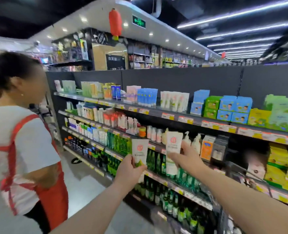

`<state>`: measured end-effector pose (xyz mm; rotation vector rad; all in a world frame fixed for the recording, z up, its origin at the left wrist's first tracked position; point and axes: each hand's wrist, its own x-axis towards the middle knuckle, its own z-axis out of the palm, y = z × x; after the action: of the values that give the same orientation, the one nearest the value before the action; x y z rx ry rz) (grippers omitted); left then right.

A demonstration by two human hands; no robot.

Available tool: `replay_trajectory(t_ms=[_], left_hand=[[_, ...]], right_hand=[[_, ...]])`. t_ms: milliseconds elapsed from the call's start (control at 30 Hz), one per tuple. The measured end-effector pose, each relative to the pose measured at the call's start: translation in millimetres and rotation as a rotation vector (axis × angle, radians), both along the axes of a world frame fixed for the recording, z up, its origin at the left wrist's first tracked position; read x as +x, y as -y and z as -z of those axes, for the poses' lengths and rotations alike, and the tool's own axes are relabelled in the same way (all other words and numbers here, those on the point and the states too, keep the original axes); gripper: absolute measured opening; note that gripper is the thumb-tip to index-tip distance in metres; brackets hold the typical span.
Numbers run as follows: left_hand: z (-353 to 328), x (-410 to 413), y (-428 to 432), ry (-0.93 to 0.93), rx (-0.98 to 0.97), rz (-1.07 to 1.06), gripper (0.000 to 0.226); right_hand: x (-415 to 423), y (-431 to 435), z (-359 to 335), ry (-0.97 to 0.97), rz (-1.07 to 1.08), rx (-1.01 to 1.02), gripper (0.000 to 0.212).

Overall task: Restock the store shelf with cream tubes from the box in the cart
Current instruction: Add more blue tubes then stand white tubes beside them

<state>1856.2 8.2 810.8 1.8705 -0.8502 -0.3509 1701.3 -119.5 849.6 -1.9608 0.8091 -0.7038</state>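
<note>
My left hand (129, 171) grips a white cream tube (139, 150) with a pink round logo and green base, held upright in front of the shelves. My right hand (184, 157) holds a second matching cream tube (172, 146), raised a little higher, before the third shelf. A row of the same white tubes (174, 98) stands on the top shelf (156, 112). The box and most of the cart are out of view.
A person in a white shirt and red apron (21, 149) stands close on the left, facing the shelves. Green bottles (156, 162) fill the lower shelves, pump bottles (195, 142) sit behind my right hand, yellow boxes (282, 171) at right. A cart's metal edge (238, 168) shows lower right.
</note>
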Motion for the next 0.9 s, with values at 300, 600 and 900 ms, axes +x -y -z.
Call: replay_trajectory(t_ms=[300,600,900], left_hand=[[-4.2,64.2,47.4,0.018,-0.040,0.083,0.021],[-31.3,146.6,199.0,0.086,-0.010,0.177,0.019],[-49.7,211.2,315.3,0.051,-0.107,0.253,0.030]], right_hand=[[71.4,48.2,-21.5,0.012,0.068,-0.050,0.036],[143.3,193.0,-39.8,0.018,0.152,-0.036,0.040],[196.1,290.7,-66.8,-0.003,0.249,-0.139,0.036]])
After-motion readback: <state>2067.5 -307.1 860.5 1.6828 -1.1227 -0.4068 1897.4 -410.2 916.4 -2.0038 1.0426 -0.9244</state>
